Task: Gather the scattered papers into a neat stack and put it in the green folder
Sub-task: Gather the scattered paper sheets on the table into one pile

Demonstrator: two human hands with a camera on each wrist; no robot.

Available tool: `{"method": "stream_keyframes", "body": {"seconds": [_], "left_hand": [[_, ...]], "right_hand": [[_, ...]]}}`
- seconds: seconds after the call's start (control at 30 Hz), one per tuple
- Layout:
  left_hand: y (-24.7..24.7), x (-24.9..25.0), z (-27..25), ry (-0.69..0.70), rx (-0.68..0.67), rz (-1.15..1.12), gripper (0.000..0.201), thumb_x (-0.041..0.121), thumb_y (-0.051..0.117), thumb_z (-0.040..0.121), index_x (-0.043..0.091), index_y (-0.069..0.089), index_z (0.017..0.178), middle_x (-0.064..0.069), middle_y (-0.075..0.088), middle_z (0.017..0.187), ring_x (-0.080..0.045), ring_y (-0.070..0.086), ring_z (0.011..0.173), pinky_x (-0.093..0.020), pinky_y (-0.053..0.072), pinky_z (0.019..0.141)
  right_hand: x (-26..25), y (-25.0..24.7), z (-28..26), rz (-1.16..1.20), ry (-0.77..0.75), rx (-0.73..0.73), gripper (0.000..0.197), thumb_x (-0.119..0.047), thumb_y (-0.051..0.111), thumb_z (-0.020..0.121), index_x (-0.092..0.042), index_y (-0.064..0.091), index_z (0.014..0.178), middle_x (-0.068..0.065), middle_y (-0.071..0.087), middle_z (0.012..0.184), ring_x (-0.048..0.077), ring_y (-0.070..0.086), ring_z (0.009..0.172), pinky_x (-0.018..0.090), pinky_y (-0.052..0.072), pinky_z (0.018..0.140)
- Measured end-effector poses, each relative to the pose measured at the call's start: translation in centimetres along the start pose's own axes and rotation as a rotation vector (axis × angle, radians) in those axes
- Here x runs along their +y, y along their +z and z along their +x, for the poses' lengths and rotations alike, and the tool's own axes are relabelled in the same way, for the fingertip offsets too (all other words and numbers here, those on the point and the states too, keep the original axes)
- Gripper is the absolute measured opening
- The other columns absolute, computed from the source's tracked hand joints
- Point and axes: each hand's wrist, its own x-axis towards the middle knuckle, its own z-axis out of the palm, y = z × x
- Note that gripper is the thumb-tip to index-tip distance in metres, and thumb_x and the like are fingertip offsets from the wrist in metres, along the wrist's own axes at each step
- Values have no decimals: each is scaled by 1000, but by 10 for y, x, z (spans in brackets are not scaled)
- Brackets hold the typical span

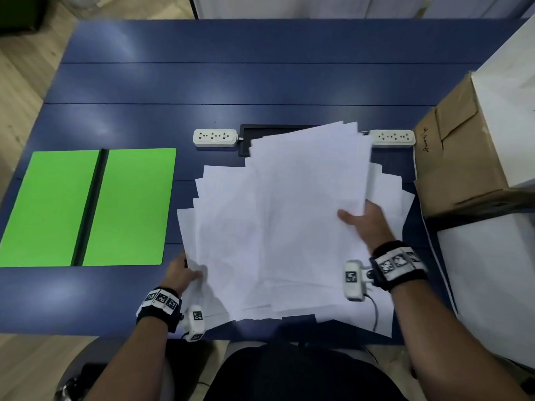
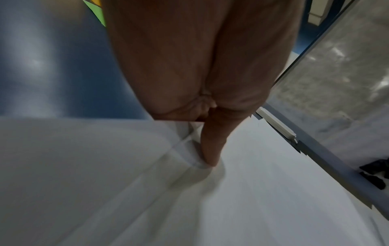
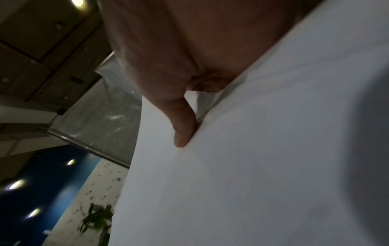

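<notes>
A big blue table (image 1: pixel 260 82) fills the room. The papers (image 1: pixel 275 227) lie fanned near its front edge; the green folder (image 1: pixel 130 204) sits open at the left edge. The right hand (image 1: pixel 367 224) pinches some sheets — the left hand (image 1: pixel 182 273) grips a corner. They're gathering now; next, I think, squaring the edges.

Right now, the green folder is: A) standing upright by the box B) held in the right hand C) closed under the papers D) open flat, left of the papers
D: the green folder lies open flat on the table, left of the fanned papers, apart from them.
</notes>
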Motion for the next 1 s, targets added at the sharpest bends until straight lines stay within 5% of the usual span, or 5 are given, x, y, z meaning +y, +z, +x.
{"method": "stream_keyframes", "body": {"seconds": [0.1,0.3,0.43,0.8,1.0], "left_hand": [[0,1,-2,-62,-13,-193,38,-4,70,81,2,64,118,-20,72,111,-34,68,97,-38,55,79],[0,-1,4,-218,52,-294,95,78,44,87,1,50,142,-10,58,127,-44,52,130,-55,37,113],[5,2,7,-115,66,-264,58,51,67,90,2,63,119,-13,65,123,-36,61,117,-48,47,102],[6,-2,5,-53,6,-328,36,20,82,79,12,71,112,-8,78,108,-31,72,104,-50,54,97],[10,7,5,-37,85,-93,33,3,73,86,-3,64,118,-21,72,108,-34,69,96,-43,54,86]], "right_hand": [[20,68,2,-33,56,-122,28,0,75,82,-12,69,107,16,72,113,24,69,95,36,56,88],[69,165,-7,-335,259,-75,48,-17,65,90,-4,49,133,16,61,130,34,61,118,37,49,99],[66,201,-24,-603,304,42,53,-15,51,89,-6,36,140,18,42,141,40,50,125,42,44,101],[75,210,-22,-524,107,-437,85,-26,57,88,-25,9,158,6,20,161,26,56,125,39,44,107],[82,151,-19,-377,-141,-112,30,-1,58,89,-8,67,116,7,65,111,25,66,95,34,53,90]]}}
